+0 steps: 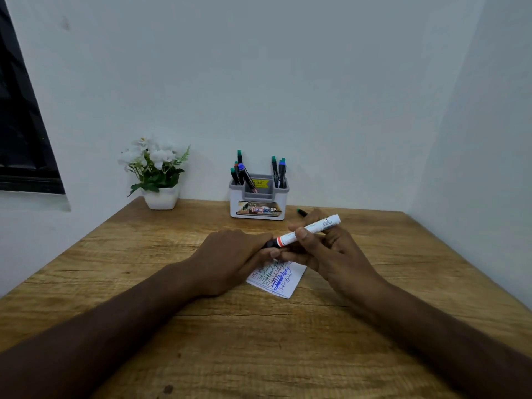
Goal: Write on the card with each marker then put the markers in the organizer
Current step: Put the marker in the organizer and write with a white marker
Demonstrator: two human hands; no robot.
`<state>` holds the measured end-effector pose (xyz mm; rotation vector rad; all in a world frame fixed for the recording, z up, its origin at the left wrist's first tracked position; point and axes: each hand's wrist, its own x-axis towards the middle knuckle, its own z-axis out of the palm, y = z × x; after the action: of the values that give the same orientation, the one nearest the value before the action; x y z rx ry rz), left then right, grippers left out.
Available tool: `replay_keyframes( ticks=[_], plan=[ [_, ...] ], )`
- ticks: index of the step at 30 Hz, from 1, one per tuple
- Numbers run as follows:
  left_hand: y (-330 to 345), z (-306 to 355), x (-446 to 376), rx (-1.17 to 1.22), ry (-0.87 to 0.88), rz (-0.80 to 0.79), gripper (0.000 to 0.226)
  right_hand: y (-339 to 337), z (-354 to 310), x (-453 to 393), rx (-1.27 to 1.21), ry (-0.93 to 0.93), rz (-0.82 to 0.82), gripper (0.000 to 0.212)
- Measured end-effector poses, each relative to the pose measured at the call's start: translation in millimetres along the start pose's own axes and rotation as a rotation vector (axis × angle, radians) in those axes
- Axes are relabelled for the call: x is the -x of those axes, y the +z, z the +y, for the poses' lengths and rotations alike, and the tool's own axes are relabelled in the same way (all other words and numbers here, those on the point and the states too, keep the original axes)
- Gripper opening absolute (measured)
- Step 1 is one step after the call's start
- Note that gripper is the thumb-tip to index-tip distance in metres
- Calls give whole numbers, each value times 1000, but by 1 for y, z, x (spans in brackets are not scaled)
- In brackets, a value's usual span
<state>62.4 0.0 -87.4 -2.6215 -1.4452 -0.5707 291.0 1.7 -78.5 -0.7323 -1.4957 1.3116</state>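
Soft, even light is filling the room, rather dim and cool, leaving the walls [288, 82] a pale grey-blue with no glare showing anywhere. Faint, diffuse shadows are lying under the hands and beside the flower pot [160, 197] on the surface [259, 341], while the window [23, 125] at the left is staying black. The wide lens is bending the surface edges and wall corners outward, and fine detail is looking slightly soft and smeared throughout, mostly toward the edges.
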Motion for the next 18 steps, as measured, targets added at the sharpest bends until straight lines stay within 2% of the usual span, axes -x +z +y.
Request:
replay_keyframes(
  ticks=[7,11,18],
  plan=[
    [-2,-2,-2,-21,-24,-31,51,0,-6,3,-14,18,-61,28],
    [-2,0,-3,-9,-11,-17,23,-4,-13,4,80,-18,-75,23],
    [-2,-1,-2,4,-11,-35,40,-6,-16,3,260,-57,-153,22]
  ],
)
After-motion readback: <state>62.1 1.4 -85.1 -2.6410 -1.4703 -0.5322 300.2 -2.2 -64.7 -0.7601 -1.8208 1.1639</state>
